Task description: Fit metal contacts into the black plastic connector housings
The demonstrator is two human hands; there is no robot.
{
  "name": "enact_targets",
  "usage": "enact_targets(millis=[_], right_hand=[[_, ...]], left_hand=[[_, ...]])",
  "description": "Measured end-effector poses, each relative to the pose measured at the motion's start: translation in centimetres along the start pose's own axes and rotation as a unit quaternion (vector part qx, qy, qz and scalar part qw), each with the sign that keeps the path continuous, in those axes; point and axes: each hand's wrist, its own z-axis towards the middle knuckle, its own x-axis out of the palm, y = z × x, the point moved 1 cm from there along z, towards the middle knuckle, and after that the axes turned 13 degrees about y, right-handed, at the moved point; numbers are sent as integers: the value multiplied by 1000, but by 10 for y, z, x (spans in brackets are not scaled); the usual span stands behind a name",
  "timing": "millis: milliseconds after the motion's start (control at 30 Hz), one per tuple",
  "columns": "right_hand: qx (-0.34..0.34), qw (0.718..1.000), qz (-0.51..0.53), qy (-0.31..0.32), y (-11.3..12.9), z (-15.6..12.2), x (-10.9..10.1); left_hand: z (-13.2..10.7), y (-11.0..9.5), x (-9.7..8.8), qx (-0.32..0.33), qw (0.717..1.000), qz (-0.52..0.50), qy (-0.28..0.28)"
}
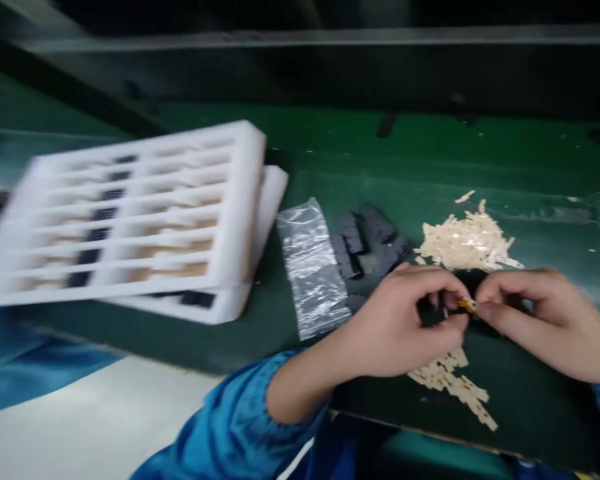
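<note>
My left hand [405,320] and my right hand [545,317] meet over the green table, fingertips pinched together. Between them is a tiny yellow and cream piece [466,305], too small to name, gripped from both sides. Just beyond my hands lies a heap of small cream flat pieces [465,240]. A second, looser spread of similar cream pieces [455,387] lies below my left hand, close to the table's front edge. Several black blocks [350,240] rest to the left of my left hand, partly hidden by it.
A clear plastic bag [313,267] lies flat beside the black blocks. Farther left, white foam trays [250,200] with slots are stacked askew, some slots holding black parts. A dark ledge [330,73] runs along the back. The green tabletop [260,340] ends at the front edge.
</note>
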Motion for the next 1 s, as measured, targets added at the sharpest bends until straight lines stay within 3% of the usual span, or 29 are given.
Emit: enact_targets(millis=[133, 433, 533, 633, 700, 867, 1000], right_hand=[[7, 999, 23, 26, 8, 8, 3], [-19, 1000, 8, 9, 7, 9, 2], [-35, 995, -66, -60, 8, 9, 4], [-86, 964, -196, -161, 10, 8, 8], [-114, 947, -252, -166, 11, 9, 12], [-113, 941, -291, -133, 12, 11, 20], [-114, 917, -324, -204, 14, 10, 21]], left_hand=[[-2, -5, -4, -36, 999, -35, 4], [1, -1, -6, -70, 997, -29, -1], [1, 0, -6, -75, 997, -19, -20], [-1, 1, -6, -74, 995, 4, -66], [-3, 1, -5, -62, 994, 27, -83], [-3, -2, -1, -12, 992, 101, -75], [-2, -2, 0, 16, 983, 167, -78]])
